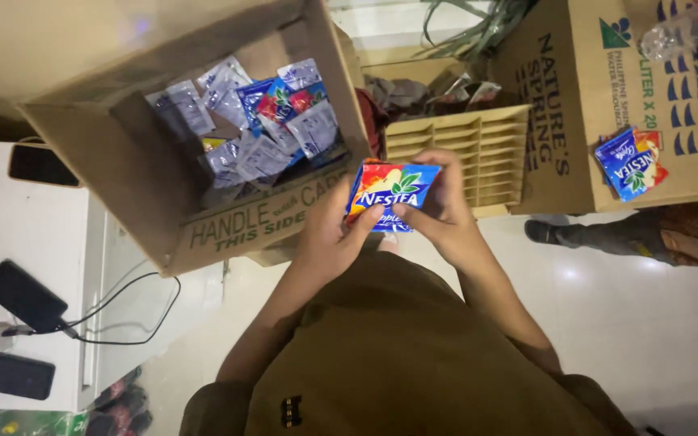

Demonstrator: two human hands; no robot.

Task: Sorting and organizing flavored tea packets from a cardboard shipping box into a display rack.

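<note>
Seen from above my own head, a big open cardboard box point(163, 173) tilts toward me at upper left, its corrugated brown walls dull and creased, its inside heaped with loose flat sachets point(264, 121), silvery and blue, glossy and crinkled. To the right stands a second, taller carton point(559, 105) with a small stack of the same blue and red packets point(630, 164) lying on its side face, and between the two sits a pale slatted cardboard divider tray point(478, 153). At far left a white desk point(34, 242) carries two dark phones or power banks point(22, 295) with a trailing black cable point(131, 315). The floor point(632, 307) is pale, shiny tile. Just in front of my chest I hold one powdered-drink sachet point(392, 196), a flat foil rectangle in blue, red and orange, its long axis running left to right and tipped slightly up at the right. My left hand point(333, 234) is closed on its lower left edge, thumb over the front; my right hand point(442, 206) is clamped on its right end, fingers curled round the top. The open box lies up and to the left of the sachet, nearer my left hand; both hands touch the packet.
</note>
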